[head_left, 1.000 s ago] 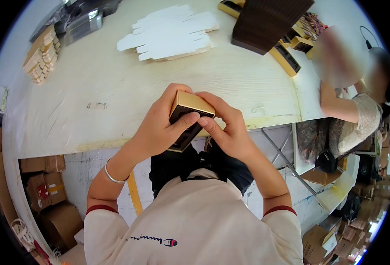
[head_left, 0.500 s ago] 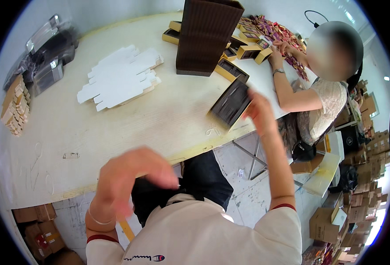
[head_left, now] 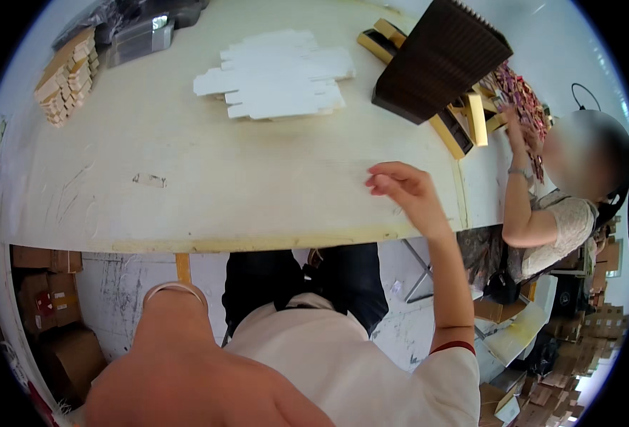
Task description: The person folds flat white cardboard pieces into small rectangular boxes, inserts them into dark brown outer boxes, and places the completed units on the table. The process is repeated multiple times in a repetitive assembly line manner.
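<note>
My right hand (head_left: 408, 196) hovers above the table's right part, fingers loosely bent and nothing visible between them. My left hand (head_left: 207, 388) is raised close at the lower edge, large and blurred; its fingers are out of sight, so whether it holds anything cannot be told. Beyond my right hand rises a tall, dark brown ribbed stack (head_left: 439, 60). Beside its foot lies a gold box with a black tray insert (head_left: 453, 133), and an upright gold box (head_left: 477, 119) adjoins it. Flat white carton blanks (head_left: 279, 75) lie in a pile at the table's far middle.
The pale table (head_left: 257, 185) ends at a yellowed front edge above my lap. Clear plastic covers (head_left: 140, 43) and stacked small cartons (head_left: 69, 78) sit far left. A co-worker (head_left: 549, 220) sits at the right, near a red-purple heap (head_left: 521, 92). Cardboard boxes (head_left: 54, 299) stand below.
The black-and-gold box is gone from my right hand. My left hand has come down and nearer. The view has shifted, so the table's things appear farther up and right.
</note>
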### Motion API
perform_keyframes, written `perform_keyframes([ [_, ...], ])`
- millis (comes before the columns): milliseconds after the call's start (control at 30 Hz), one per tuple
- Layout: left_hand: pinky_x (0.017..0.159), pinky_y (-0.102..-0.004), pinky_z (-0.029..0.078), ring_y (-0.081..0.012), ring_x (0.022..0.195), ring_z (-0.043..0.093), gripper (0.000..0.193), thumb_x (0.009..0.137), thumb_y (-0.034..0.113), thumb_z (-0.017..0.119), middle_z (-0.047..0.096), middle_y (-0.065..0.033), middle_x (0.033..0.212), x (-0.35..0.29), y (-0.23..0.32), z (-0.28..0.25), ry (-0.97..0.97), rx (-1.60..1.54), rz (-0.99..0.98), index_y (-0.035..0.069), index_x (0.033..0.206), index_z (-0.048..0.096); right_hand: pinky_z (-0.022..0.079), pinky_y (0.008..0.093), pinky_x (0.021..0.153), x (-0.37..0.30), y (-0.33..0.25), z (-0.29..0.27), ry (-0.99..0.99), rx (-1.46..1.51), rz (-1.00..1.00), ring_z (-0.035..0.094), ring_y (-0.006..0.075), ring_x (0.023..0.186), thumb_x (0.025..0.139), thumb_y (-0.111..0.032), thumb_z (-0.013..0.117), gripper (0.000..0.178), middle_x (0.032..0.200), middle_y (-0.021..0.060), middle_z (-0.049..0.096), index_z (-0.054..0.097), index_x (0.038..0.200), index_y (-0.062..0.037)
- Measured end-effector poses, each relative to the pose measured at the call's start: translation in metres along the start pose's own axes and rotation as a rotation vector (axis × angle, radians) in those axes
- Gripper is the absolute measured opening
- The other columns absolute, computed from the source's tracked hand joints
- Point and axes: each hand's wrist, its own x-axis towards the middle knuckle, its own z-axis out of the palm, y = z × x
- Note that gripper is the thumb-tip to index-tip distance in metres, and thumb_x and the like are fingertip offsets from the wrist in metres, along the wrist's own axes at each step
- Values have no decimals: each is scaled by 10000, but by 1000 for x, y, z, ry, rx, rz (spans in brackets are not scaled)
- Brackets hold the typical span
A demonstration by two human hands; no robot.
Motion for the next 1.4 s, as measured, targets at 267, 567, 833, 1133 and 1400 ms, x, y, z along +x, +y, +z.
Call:
perform_keyframes([
  [267, 649, -339, 473, -241, 764, 589, 441, 888, 473, 630, 678, -132, 889, -15, 6, -58, -324, -72, -349, 39, 819, 675, 445, 416, 931, 117, 14, 44, 207, -933, -765, 550, 330, 1102, 765, -143, 748, 397, 1164, 168, 592, 604, 1108, -3],
  [567, 559, -286, 400, -189, 664, 515, 433, 880, 465, 635, 631, -77, 758, -54, 14, -84, 92, 218, -348, 61, 723, 636, 467, 439, 741, 174, -6, 24, -284, -781, -390, 585, 371, 847, 825, -110, 614, 111, 857, 149, 634, 639, 902, -35],
  [833, 581, -278, 324, -155, 657, 430, 422, 924, 447, 558, 499, -60, 675, -56, -12, -106, 427, 866, -377, 89, 714, 481, 464, 378, 702, 170, 30, 40, 49, -1200, -837, 602, 265, 761, 741, -183, 650, 143, 714, 81, 593, 592, 707, -57],
  [1133, 936, -450, 380, -298, 998, 533, 314, 903, 276, 580, 561, -158, 1113, -48, -47, -108, 174, 2186, -76, 6, 1061, 552, 433, 346, 724, 112, -22, 37, 312, -1186, -1078, 563, 257, 752, 683, -145, 611, 108, 701, 82, 566, 591, 676, -40],
  [1400, 848, -424, 457, -290, 857, 623, 114, 845, 95, 620, 679, -98, 891, -135, -29, -78, -205, 2014, -549, 1, 896, 658, 455, 399, 870, -38, 33, 88, 222, -801, -1046, 550, 254, 784, 727, -145, 577, 193, 792, 91, 535, 589, 833, 16],
])
